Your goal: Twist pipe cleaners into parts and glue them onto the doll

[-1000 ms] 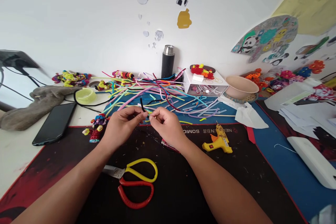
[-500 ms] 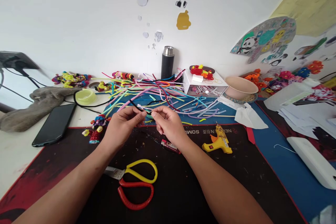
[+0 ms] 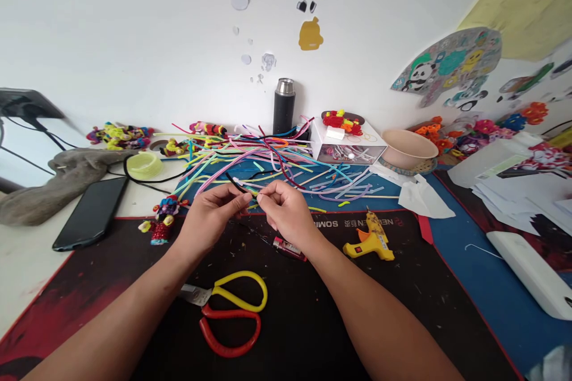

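My left hand [image 3: 210,217] and my right hand [image 3: 286,211] meet over the far edge of the black desk mat [image 3: 313,321], fingertips pinched together. Between them runs a thin black pipe cleaner [image 3: 235,183], its free end sticking up and to the left above my left thumb. Both hands grip it. Just behind them lies a heap of coloured pipe cleaners [image 3: 268,158]. Under my right wrist a small red lighter [image 3: 289,247] rests on the mat. Scissors [image 3: 230,312] with yellow and red handles lie between my forearms.
A yellow glue gun [image 3: 370,241] lies right of my hands. A black phone [image 3: 92,211] and a small figure [image 3: 161,220] are at the left. A black flask [image 3: 284,106], a clear box [image 3: 351,146], a beige bowl [image 3: 409,149] and a tissue [image 3: 424,199] stand behind.
The black pipe cleaner's free end has tipped from upright to leaning left. My hands have stayed pinched together in almost the same place.
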A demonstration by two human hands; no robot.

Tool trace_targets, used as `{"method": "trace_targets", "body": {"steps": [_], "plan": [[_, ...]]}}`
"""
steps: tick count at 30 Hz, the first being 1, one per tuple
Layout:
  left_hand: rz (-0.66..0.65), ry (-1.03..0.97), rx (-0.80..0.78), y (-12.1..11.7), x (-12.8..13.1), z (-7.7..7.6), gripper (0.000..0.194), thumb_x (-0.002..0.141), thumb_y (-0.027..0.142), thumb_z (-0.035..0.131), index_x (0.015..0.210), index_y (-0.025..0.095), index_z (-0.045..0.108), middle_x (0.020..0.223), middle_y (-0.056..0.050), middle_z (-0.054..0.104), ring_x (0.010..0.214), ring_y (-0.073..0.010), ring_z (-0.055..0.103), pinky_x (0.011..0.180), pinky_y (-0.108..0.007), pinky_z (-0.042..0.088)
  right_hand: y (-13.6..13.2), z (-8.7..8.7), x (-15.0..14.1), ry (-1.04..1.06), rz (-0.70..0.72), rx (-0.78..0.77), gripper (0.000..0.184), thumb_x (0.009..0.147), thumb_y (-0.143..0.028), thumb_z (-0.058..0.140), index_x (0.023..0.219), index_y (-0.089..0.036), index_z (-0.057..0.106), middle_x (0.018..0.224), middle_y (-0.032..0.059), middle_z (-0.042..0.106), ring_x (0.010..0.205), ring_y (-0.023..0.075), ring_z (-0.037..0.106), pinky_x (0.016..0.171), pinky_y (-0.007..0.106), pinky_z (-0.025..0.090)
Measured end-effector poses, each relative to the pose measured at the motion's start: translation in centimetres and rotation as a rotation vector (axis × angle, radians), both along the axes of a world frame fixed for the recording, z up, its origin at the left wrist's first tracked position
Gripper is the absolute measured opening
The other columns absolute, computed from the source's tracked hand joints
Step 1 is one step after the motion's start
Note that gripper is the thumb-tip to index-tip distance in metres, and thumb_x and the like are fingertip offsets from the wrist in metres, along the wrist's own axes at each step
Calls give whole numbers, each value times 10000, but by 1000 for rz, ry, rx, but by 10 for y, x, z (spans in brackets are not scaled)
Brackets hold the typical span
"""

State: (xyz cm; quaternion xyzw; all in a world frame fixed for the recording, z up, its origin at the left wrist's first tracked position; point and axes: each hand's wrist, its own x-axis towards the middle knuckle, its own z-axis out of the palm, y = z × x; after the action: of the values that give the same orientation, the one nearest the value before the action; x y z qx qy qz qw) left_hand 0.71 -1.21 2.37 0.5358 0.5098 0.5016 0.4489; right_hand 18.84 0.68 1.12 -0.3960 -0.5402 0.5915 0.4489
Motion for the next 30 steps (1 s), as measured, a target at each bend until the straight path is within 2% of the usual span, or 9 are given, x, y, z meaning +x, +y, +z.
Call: {"method": "trace_targets", "body": {"steps": [3, 7, 9, 13, 18, 24, 30], "plan": [[-30, 117, 63, 3, -5, 1, 321, 863, 492, 841, 745, 209, 749, 712, -9, 693, 689, -175, 586, 668, -284, 466, 0, 1, 3, -72, 25, 51, 187, 894, -386, 702, 874, -240, 586, 579, -106, 498, 445, 99, 429, 479, 252, 325], [-81, 438, 260, 4, -10, 10, 312, 926, 466, 757, 745, 214, 730, 770, -17, 718, 745, -189, 610, 729, -301, 455, 0, 0, 5, -270, 53, 217, 110, 893, -310, 659, 849, -231, 597, 594, -93, 493, 525, 109, 410, 547, 267, 300], [-97, 480, 264, 3, -11, 13, 335, 933, 486, 741, 740, 214, 720, 758, -14, 711, 734, -188, 608, 720, -300, 453, 0, -2, 5, -334, 51, 262, 102, 883, -282, 650, 821, -231, 587, 590, -91, 475, 543, 112, 410, 564, 272, 293], [-70, 323, 121, 2, -10, 12, 378, 869, 566, 812, 775, 205, 749, 736, -13, 699, 714, -186, 603, 692, -288, 475, -1, -5, 2, -287, 32, 200, 109, 924, -338, 653, 905, -235, 622, 605, -85, 492, 538, 122, 434, 551, 274, 309], [-22, 88, 41, 2, -5, 12, 381, 829, 547, 872, 737, 198, 751, 687, -8, 681, 667, -166, 597, 651, -269, 487, -1, -3, 0, -114, 68, 84, 230, 961, -447, 698, 1029, -236, 635, 619, -93, 512, 460, 108, 462, 486, 257, 361], [-24, 4, 26, 2, -1, 6, 382, 801, 532, 913, 740, 191, 752, 664, -12, 693, 632, -157, 597, 616, -262, 486, 0, -3, -2, -15, 42, 39, 282, 924, -485, 729, 959, -232, 610, 588, -103, 510, 403, 92, 448, 408, 243, 334], [-11, -143, -16, 3, 1, 4, 393, 750, 504, 966, 760, 196, 721, 657, 2, 692, 610, -148, 598, 594, -251, 491, 0, -2, -2, 27, 3, 33, 279, 926, -486, 727, 935, -236, 604, 566, -106, 507, 394, 90, 439, 409, 242, 318]]}}
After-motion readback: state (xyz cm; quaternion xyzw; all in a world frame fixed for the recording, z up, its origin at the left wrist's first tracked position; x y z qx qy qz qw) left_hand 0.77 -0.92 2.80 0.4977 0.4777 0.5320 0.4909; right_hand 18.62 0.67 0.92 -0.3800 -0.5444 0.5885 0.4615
